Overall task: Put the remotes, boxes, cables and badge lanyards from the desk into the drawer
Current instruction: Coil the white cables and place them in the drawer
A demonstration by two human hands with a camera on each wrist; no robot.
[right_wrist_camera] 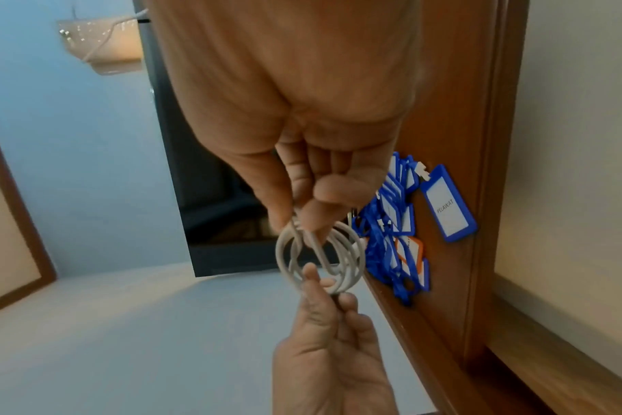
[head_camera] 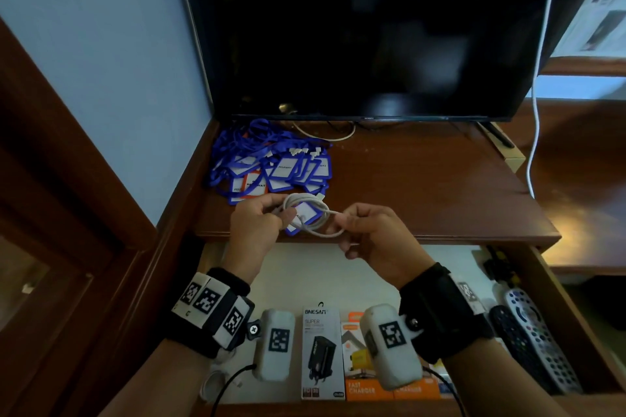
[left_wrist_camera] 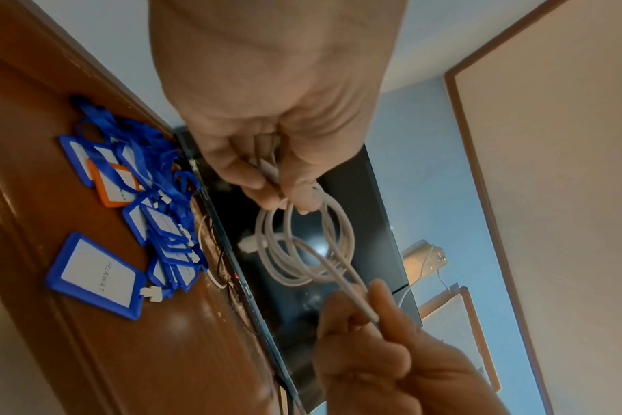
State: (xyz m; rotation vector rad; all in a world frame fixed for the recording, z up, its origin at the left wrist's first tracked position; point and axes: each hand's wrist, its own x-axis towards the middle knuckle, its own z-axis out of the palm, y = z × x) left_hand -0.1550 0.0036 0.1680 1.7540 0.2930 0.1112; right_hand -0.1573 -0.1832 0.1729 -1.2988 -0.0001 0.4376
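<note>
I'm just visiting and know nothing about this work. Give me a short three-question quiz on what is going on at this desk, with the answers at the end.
1. True or false: both hands hold the white cable.
2. Where do the blue badge lanyards lie? A: in the drawer; B: on the desk; C: on the floor.
3. Name one kind of thing already in the drawer.

Key:
1. True. The left hand pinches the coil at one side and the right hand pinches a strand at the other.
2. B, on the desk in front of the television.
3. The remotes or the charger boxes.
</note>
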